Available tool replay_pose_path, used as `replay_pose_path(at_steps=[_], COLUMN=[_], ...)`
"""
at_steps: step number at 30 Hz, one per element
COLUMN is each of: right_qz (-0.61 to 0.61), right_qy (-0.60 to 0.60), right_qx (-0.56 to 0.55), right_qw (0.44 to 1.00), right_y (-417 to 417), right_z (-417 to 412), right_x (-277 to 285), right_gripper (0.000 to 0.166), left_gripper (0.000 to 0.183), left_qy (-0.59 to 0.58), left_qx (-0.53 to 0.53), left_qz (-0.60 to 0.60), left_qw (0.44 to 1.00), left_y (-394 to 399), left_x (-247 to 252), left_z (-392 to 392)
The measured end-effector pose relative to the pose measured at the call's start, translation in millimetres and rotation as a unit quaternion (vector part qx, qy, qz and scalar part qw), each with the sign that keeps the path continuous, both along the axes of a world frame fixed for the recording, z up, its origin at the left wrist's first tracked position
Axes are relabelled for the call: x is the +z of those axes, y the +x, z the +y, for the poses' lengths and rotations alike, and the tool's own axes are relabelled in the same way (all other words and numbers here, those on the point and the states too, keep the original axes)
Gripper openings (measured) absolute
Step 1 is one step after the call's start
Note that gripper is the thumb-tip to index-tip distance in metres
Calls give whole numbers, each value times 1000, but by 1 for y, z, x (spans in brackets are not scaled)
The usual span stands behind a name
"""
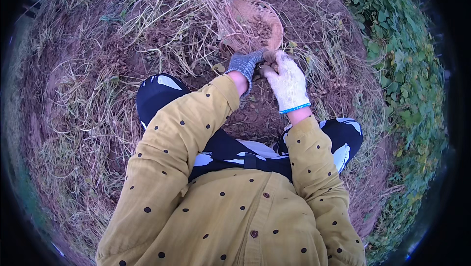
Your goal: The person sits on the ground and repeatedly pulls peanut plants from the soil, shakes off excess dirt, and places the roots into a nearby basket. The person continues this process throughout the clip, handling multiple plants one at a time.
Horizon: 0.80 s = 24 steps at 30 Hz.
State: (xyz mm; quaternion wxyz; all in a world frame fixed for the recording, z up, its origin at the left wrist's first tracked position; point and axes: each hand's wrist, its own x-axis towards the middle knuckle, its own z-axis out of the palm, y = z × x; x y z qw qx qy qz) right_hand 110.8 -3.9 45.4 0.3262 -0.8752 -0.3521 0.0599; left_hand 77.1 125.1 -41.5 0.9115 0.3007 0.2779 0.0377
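My left hand (pixel 244 63), in a grey knitted glove, is closed around a bundle of dry peanut stems (pixel 235 26). The stems reach away from me, over the left side of a round woven basket (pixel 278 26). Loose peanuts (pixel 262 29) lie in the basket. My right hand (pixel 290 80) wears a soiled white knitted glove with a blue cuff edge. Its thumb and fingers close on peanut pods (pixel 275 67) at the root end of the bundle, right beside my left hand. The fingers partly hide these pods.
Pulled peanut plants (pixel 92 107) cover the brown soil (pixel 250 115) on the left, with more plants (pixel 331 85) at the right. Leafy green vines (pixel 404 63) border the right side. My bent knees (pixel 162 93) flank the soil before me.
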Motion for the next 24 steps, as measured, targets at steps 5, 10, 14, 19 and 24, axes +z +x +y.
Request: replay_pose_path(at_steps=[5, 10, 14, 19, 24], right_qz=[32, 531, 549, 400, -54], right_qy=[56, 258, 275, 203, -101], right_qx=[-21, -29, -45, -42, 66], right_qw=[998, 806, 788, 893, 991], right_y=[6, -3, -23, -15, 4], right_z=[-4, -33, -42, -20, 7], right_x=[-13, -5, 27, 51, 30], right_gripper=[22, 27, 22, 18, 40], left_gripper=[40, 54, 70, 83, 48], left_qy=[75, 286, 437, 571, 689], left_qx=[75, 44, -12, -92, -155], left_qz=[-13, 77, 154, 176, 49], left_qw=[994, 954, 886, 797, 706], left_y=[-5, 0, 3, 14, 7], left_x=[6, 5, -3, -25, -25], left_z=[-3, -3, 1, -8, -18])
